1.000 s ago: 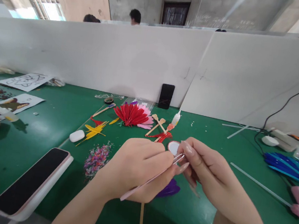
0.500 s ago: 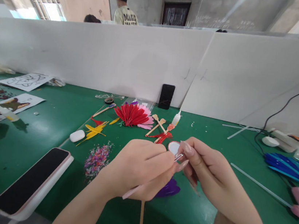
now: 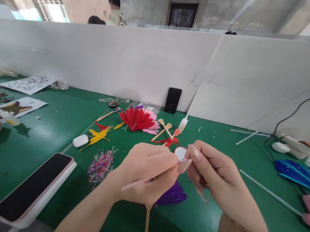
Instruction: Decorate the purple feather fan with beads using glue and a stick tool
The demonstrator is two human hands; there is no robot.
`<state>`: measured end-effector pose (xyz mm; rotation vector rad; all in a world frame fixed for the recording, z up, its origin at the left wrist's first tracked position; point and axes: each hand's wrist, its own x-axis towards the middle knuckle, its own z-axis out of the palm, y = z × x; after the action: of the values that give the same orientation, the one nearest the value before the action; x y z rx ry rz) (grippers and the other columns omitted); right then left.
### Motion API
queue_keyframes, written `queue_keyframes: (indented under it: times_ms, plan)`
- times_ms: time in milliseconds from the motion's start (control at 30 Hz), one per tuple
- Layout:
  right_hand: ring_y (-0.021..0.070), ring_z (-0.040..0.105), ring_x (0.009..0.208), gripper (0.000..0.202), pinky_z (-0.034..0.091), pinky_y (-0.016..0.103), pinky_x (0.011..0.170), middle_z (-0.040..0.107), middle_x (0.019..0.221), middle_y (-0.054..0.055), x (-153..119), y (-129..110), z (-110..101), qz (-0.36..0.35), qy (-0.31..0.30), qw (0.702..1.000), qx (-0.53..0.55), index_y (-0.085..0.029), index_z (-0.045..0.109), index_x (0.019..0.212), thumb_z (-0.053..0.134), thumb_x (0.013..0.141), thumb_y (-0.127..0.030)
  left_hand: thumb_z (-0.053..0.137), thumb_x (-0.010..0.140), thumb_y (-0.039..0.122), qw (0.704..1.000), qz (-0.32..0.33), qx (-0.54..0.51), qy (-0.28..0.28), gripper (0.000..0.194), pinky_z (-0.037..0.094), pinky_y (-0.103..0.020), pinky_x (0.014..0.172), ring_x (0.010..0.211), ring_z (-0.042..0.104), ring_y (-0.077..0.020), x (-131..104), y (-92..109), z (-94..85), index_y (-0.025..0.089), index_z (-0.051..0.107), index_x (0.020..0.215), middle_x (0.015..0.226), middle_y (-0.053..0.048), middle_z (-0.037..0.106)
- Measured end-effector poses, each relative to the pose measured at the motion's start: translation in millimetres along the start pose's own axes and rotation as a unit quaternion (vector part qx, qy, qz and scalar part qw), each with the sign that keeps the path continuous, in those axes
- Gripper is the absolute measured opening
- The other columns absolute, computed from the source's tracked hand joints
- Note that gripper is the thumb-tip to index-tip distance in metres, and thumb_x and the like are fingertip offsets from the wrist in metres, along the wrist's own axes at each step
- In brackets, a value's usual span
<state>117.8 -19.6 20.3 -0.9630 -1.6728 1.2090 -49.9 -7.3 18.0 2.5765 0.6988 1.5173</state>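
Just now your left hand shifted, hiding the tip of the pink tool; contact became unreadable | left fingers wrapped tool, near purple feathers | right hand: curled, grip couldn't be told

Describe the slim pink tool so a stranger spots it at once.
Above the green table, find the person's left hand. The slim tool slants out from it toward lower left; unlike the pale wooden stick below, it is pink.
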Motion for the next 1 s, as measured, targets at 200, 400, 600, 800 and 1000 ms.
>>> queue_keyframes:
  times_ms: [200,400,600,800,1000]
  plan:
    - [0.0057,0.035,0.040,0.034,0.030,0.018,0.038,0.038,0.047,-0.007,0,-4,1,0.003,0.006,1.000,0.021,-0.019,0.045,0.067,0.038,0.093,-0.040,0.049,0.085,0.019,0.994,-0.069,-0.078,0.020,0.030,0.028,-0.018,0.039,0.042,0.032,-0.0042,5,6,0.2,0.016,0.046,0.056,0.045,0.006,0.037]
    - [0.0054,0.036,0.041,0.036,0.031,0.017,0.038,0.040,0.049,-0.006,-3,-5,1,0.014,0.004,0.999,0.045,-0.019,0.044,0.064,0.039,0.093,-0.039,0.047,0.086,0.022,0.998,-0.055,-0.039,0.016,0.026,0.029,-0.019,0.039,0.042,0.036,-0.0053,8,10,0.1,0.016,0.051,0.061,0.047,0.004,0.043]
    - [0.0061,0.036,0.039,0.035,0.031,0.018,0.036,0.041,0.046,-0.006,-3,-5,1,0.019,-0.002,0.999,0.034,-0.019,0.046,0.067,0.038,0.094,-0.041,0.048,0.084,0.018,1.000,-0.005,0.005,0.014,0.020,0.028,-0.021,0.041,0.043,0.035,-0.0065,3,7,1.8,0.016,0.050,0.064,0.048,0.003,0.045]
    - [0.0066,0.035,0.040,0.037,0.030,0.019,0.036,0.040,0.048,-0.005,-4,-5,-1,0.016,0.006,1.000,-0.003,-0.019,0.043,0.064,0.039,0.092,-0.043,0.046,0.080,0.013,0.998,0.041,0.052,0.016,0.016,0.030,-0.022,0.043,0.046,0.036,-0.0078,-3,4,2.4,0.017,0.049,0.066,0.051,0.003,0.045]
    - [0.0069,0.031,0.043,0.038,0.026,0.020,0.039,0.034,0.051,-0.005,-4,-4,-6,-0.016,-0.024,0.999,-0.043,-0.019,0.040,0.063,0.037,0.093,-0.042,0.045,0.083,0.016,0.999,0.028,0.020,-0.011,0.019,0.025,-0.024,0.042,0.046,0.029,-0.0075,0,5,-0.6,0.016,0.048,0.065,0.049,0.004,0.037]
